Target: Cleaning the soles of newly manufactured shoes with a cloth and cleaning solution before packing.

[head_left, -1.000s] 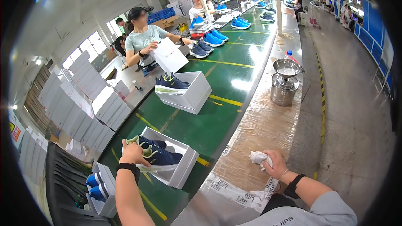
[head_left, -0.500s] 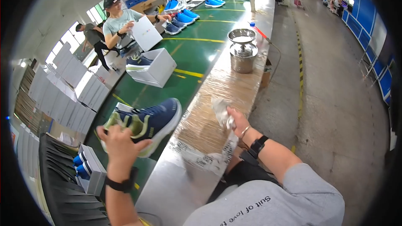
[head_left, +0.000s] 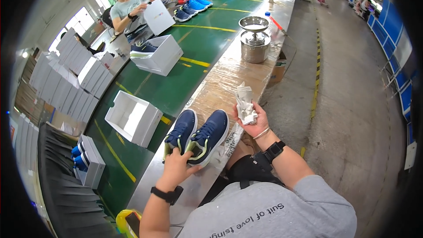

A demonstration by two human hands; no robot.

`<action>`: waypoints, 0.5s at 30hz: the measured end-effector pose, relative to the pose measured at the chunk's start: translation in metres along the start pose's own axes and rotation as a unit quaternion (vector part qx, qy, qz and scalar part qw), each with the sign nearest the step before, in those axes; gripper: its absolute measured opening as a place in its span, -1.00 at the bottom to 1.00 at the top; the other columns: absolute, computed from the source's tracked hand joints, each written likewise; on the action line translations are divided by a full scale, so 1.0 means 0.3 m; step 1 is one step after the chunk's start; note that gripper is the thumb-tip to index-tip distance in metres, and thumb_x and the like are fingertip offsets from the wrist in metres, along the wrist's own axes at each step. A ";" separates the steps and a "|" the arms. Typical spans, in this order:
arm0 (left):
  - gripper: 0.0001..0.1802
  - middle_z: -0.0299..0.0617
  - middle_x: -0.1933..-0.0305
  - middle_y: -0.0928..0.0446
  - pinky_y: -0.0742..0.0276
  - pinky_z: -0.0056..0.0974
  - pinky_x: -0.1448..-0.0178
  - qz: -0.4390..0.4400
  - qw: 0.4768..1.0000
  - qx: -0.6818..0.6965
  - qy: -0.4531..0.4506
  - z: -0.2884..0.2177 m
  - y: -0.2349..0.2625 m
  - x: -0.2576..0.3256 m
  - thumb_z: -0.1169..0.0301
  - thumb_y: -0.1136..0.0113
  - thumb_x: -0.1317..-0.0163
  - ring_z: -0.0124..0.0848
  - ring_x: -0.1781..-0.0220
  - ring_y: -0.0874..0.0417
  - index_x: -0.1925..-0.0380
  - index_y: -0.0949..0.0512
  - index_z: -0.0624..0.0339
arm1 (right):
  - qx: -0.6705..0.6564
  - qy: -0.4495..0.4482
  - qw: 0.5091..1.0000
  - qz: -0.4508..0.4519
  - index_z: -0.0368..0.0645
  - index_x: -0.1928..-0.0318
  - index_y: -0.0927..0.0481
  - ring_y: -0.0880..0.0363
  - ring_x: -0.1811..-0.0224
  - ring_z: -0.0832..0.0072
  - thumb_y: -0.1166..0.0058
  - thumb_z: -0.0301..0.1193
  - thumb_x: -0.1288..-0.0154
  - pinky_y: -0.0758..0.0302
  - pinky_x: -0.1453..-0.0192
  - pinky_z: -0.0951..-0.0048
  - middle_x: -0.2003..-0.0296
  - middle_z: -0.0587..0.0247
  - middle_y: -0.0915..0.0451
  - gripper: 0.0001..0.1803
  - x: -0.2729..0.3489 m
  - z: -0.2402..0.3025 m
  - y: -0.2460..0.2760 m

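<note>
A pair of navy sneakers [head_left: 206, 135] with pale green linings and white soles is at the metal ledge, toes pointing away from me. My left hand [head_left: 178, 167] grips them by the heel openings, fingers hooked inside the collars. Whether the soles rest fully on the ledge I cannot tell. In my right hand [head_left: 252, 121], just right of the shoes, is a crumpled white cloth [head_left: 245, 105], held by curled fingers. Left of the shoes, an open white shoebox [head_left: 152, 125] sits on the green conveyor belt, with no shoes in it.
Brown cardboard under clear film [head_left: 233, 77] covers part of the ledge. A steel pump dispenser [head_left: 254, 46] stands on it. Farther up the belt [head_left: 189, 46] is a box holding a navy shoe [head_left: 144, 47]. Across it, a co-worker [head_left: 128, 11] holds a white lid. Stacked boxes [head_left: 66, 77] rise at left.
The navy shoes have moved from the box on the belt to the ledge, in my left hand. The box stays behind, exposed, and slightly farther along. My right hand has turned palm up with the cloth.
</note>
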State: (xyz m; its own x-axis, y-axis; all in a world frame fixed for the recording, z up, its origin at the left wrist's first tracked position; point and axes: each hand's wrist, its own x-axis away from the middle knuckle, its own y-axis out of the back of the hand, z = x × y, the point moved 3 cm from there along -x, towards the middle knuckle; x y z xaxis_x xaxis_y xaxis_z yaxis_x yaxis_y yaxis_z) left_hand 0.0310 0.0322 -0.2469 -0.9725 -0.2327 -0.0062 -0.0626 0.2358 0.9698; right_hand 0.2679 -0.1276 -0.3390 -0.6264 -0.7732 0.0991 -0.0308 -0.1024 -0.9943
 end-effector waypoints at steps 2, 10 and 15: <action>-0.52 0.01 0.36 -0.43 -0.46 -0.10 0.24 -0.026 0.999 -0.019 0.000 0.029 -0.032 -0.003 0.01 -0.40 0.17 -0.05 0.33 -0.53 0.35 -0.62 0.12 | -0.006 -0.007 1.000 -0.009 -0.31 -0.09 -0.39 -0.48 -0.04 0.12 0.06 -0.21 -0.33 -0.43 -0.15 0.11 0.02 -0.04 -0.50 -0.53 0.011 -0.006 0.012; -0.47 -0.19 0.22 -0.61 -0.52 -0.44 0.29 -0.114 0.656 0.721 0.193 0.073 0.083 -0.148 0.00 -0.04 -0.24 -0.47 0.30 -0.63 0.08 -0.51 0.26 | 0.240 0.099 0.965 -0.023 -0.20 -0.05 -0.45 -0.55 0.06 0.40 -0.07 -0.35 -0.29 -0.50 -0.03 0.42 0.08 0.21 -0.56 -0.65 0.012 0.112 -0.009; -0.33 -0.15 -0.16 -0.45 -0.47 -0.13 -0.16 -0.060 0.411 0.876 0.244 0.187 -0.239 -0.178 -0.16 0.21 -0.29 -0.23 -0.10 -0.52 -0.16 -0.37 0.12 | 0.607 0.253 0.753 0.004 -0.15 0.02 -0.52 -0.55 0.07 0.42 -0.13 -0.51 -0.20 -0.47 -0.01 0.41 0.10 0.28 -0.57 -0.69 0.051 0.021 -0.271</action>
State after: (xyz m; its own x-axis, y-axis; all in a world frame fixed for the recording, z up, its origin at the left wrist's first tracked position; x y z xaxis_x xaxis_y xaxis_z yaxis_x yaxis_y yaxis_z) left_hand 0.0747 0.0807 -0.3299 -0.8049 -0.4020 0.4365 -0.5849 0.4127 -0.6983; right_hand 0.2659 -0.1350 -0.2565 -0.8497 -0.4695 -0.2401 0.5161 -0.8339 -0.1956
